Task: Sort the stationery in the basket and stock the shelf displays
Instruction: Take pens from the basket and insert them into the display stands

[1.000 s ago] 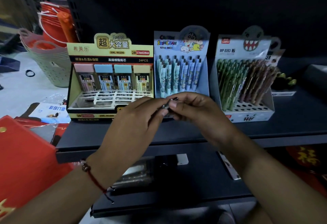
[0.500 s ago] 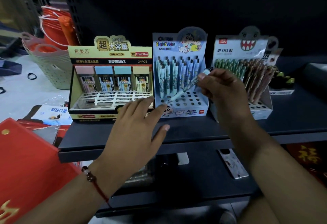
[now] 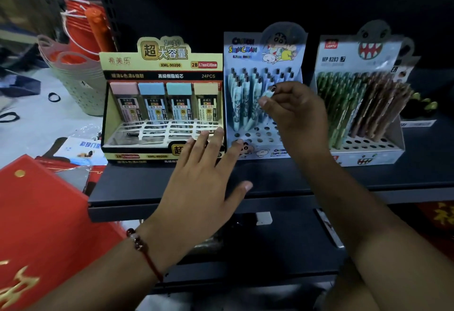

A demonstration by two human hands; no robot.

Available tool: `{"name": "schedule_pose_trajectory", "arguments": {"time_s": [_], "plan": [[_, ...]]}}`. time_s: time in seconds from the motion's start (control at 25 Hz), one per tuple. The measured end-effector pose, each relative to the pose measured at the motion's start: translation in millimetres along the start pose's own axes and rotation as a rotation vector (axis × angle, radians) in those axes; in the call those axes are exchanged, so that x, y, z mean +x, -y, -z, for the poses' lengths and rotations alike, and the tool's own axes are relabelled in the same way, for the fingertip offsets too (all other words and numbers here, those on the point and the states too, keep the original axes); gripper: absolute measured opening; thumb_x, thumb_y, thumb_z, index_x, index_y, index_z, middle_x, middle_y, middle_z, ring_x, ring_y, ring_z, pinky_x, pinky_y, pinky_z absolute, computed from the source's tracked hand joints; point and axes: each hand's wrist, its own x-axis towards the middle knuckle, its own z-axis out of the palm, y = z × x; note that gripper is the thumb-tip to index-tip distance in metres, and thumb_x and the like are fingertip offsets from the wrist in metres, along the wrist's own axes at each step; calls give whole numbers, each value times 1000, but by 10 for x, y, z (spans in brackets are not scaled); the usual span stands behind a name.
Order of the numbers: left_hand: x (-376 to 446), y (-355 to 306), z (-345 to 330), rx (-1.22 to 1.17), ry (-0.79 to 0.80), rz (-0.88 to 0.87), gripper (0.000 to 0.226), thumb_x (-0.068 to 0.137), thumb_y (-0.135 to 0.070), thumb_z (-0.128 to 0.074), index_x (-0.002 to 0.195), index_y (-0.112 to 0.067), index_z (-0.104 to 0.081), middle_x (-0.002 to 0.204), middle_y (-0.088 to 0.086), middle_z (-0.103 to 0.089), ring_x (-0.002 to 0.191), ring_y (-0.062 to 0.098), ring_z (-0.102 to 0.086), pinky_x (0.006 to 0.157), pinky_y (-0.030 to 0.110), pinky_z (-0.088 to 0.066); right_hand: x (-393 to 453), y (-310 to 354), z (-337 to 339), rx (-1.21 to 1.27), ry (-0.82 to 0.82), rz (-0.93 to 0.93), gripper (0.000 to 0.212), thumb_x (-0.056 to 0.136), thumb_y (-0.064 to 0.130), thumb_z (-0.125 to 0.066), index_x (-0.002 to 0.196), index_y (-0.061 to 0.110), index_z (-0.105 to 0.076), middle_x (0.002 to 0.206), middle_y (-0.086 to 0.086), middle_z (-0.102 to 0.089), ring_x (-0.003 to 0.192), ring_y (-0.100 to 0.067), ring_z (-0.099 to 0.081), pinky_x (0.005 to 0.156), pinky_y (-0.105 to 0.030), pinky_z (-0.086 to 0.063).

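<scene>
My right hand [image 3: 294, 116] pinches the top of a light blue cartoon pen [image 3: 268, 93] and holds it upright among the pens in the blue Shinchan display box [image 3: 248, 138] on the dark shelf [image 3: 270, 175]. My left hand [image 3: 204, 175] is spread flat with fingers apart, and its fingertips rest against the front of the yellow pencil-lead box [image 3: 157, 148] and the blue box. It holds nothing. A third display [image 3: 368, 143] with green and brown pens stands to the right.
Stacked pale and orange plastic baskets [image 3: 73, 70] stand on the floor at the left. A red folder or box [image 3: 44, 224] lies at the lower left. A lower dark shelf [image 3: 270, 249] carries packaged items under my arms.
My right hand carried the pen from in front of my chest up to the blue display and stood it among the other pens. My left hand let go, opened and moved to the boxes' fronts.
</scene>
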Motion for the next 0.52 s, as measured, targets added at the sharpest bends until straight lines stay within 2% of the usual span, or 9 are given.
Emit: {"name": "schedule_pose_trajectory", "arguments": {"time_s": [0.36, 0.52], "plan": [[50, 111, -21, -87, 2, 28, 69, 93, -65, -18, 154, -33, -10, 164, 5, -6, 150, 27, 0, 122, 42, -1, 89, -70, -248, -42, -4, 1, 17, 87, 23, -75, 99, 26, -63, 83, 17, -64, 75, 10, -63, 66, -10, -51], [51, 149, -33, -100, 12, 36, 70, 93, -66, -16, 154, -34, -6, 164, 4, -4, 150, 25, 2, 121, 39, 1, 123, -106, -295, -116, -4, 1, 15, 88, 24, -74, 93, 28, -61, 76, 18, -63, 71, 11, -61, 63, -10, -50]]}}
